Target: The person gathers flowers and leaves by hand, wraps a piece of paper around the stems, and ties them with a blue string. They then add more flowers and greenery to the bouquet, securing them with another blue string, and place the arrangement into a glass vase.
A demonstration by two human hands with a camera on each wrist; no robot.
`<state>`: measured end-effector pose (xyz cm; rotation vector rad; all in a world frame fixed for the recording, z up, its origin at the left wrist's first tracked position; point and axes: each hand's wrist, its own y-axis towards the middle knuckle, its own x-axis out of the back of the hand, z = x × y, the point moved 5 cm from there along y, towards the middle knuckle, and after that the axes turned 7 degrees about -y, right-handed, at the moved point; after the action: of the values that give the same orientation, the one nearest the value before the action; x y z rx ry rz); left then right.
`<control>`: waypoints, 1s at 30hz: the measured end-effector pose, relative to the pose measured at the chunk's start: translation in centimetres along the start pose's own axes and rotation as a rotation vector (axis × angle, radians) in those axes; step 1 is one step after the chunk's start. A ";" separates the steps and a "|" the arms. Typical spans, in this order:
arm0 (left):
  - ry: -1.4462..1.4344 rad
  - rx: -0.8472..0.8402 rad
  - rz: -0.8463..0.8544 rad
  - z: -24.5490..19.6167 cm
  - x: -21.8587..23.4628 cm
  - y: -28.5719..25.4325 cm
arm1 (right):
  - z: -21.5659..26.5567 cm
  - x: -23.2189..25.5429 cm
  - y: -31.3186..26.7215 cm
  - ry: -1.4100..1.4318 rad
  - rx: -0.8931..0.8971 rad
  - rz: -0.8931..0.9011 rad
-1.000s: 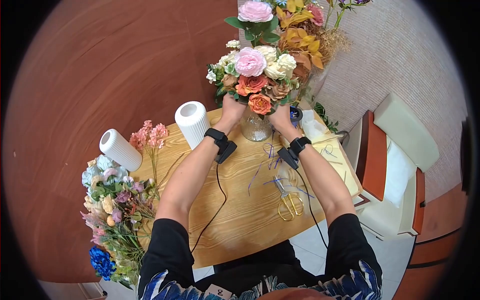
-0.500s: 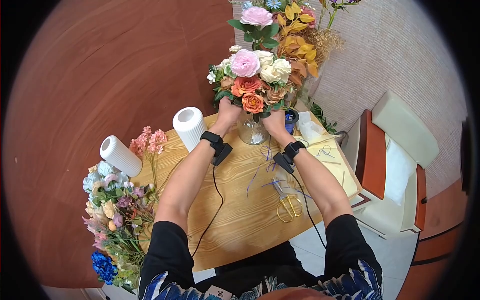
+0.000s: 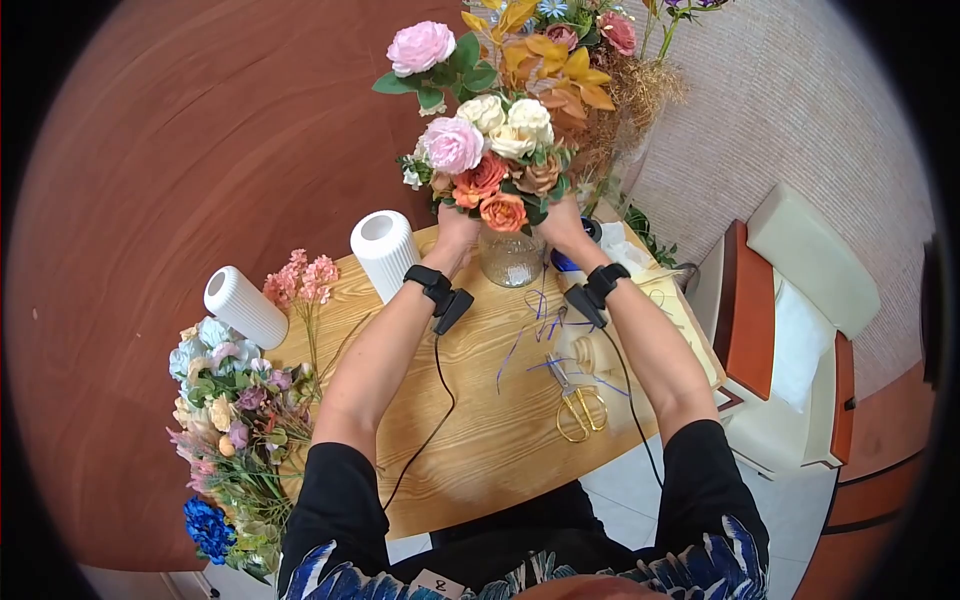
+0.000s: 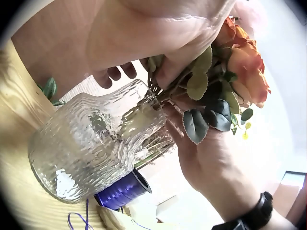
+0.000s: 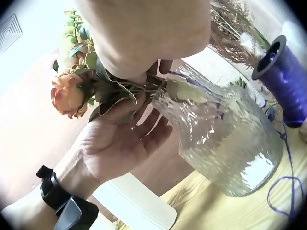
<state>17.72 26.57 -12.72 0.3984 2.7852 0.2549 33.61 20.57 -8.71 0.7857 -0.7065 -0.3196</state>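
A bouquet of pink, cream, orange and brown artificial flowers (image 3: 453, 145) stands with its stems in the mouth of a clear rippled glass vase (image 3: 512, 262) on the table. From the left, my left hand (image 3: 458, 228) holds the bouquet low, just under the blooms. My right hand (image 3: 565, 225) grips it from the other side, partly covered by leaves. In the left wrist view my left thumb (image 4: 168, 76) lies against the bundled stems (image 4: 158, 91) at the vase rim. The right wrist view shows my left hand's fingers (image 5: 156, 129) curved beside the rim.
Two white ribbed vases (image 3: 385, 255) (image 3: 245, 308) stand at the left, near pink flower sprigs (image 3: 300, 278) and a pile of mixed flowers (image 3: 240, 400). Gold-handled scissors (image 3: 572, 400) and blue ribbon scraps lie at the right. A blue ribbon spool (image 4: 122, 190) stands behind the glass vase.
The bouquet has turned in my hands, its pink blooms swinging to the left, the tall pink one farthest. Both hands stay at the vase mouth.
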 end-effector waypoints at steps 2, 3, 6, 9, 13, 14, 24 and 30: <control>0.000 0.013 -0.017 -0.6 -0.3 -0.3 | -0.6 0.1 1.1 0.032 0.006 0.024; -0.001 0.029 -0.034 -0.8 -0.4 -0.6 | -1.2 0.0 1.5 0.064 0.009 0.050; 0.060 -0.012 -0.076 -1.1 -0.3 -0.6 | -0.9 0.1 1.5 0.120 -0.052 0.079; 0.086 0.015 -0.112 -1.0 -0.1 -1.0 | -0.3 0.4 1.0 0.072 -0.114 0.115; 0.037 0.037 -0.132 0.5 0.5 -0.2 | -0.9 0.0 0.3 0.062 -0.119 0.151; 0.048 0.040 -0.140 0.0 0.5 -0.5 | -1.0 -0.2 0.1 0.183 -0.185 0.134; 0.251 -0.162 -0.087 0.5 -0.3 -0.1 | -2.5 -1.7 -1.7 -0.697 0.110 0.151; 0.341 -0.118 -0.080 -1.3 1.4 -0.7 | -3.6 -3.9 -1.6 0.157 -0.412 0.207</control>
<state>15.85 26.12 -12.11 0.2317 3.0885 0.5087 33.26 23.42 -13.47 0.3385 -0.5441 -0.2024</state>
